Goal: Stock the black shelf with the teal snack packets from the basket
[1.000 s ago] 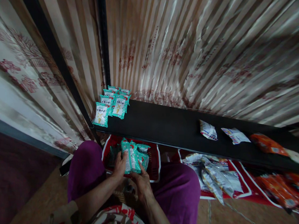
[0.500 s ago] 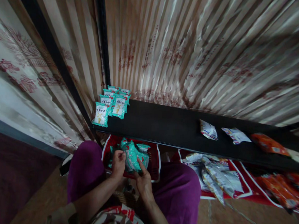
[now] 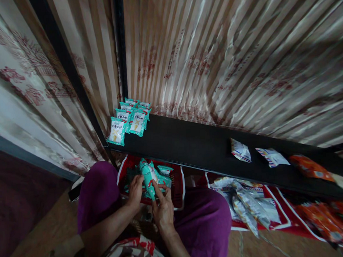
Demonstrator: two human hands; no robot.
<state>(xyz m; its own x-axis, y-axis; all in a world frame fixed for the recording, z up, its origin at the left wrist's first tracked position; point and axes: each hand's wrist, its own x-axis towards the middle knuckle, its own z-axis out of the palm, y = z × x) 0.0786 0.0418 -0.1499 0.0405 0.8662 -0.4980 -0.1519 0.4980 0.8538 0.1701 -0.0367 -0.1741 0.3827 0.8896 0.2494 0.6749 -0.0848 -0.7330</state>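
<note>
A teal snack bag (image 3: 147, 176) is held between my two hands above a red basket (image 3: 180, 190). My left hand (image 3: 135, 191) grips its left side with curled fingers. On the lower right, my right hand (image 3: 163, 204) has its fingers and thumb closed on the same bag. Beneath lie more teal snack bags (image 3: 164, 170), partly hidden by the hands and the held bag. Several teal bags with white fronts (image 3: 117, 130) stand in two rows at the left end of the black shelf (image 3: 186, 140).
Farther right on the shelf lie silver-white bags (image 3: 240, 150) and an orange bag (image 3: 311, 167). Below it, a second red basket (image 3: 283, 217) holds silver bags, and another holds orange bags (image 3: 321, 218). A dark post (image 3: 67, 69) and curtains (image 3: 184, 57) bound the shelf.
The held bag has turned and now shows more of its narrow side. My right fingers have moved from pointing along the bags to closing on it. The view shifted slightly.
</note>
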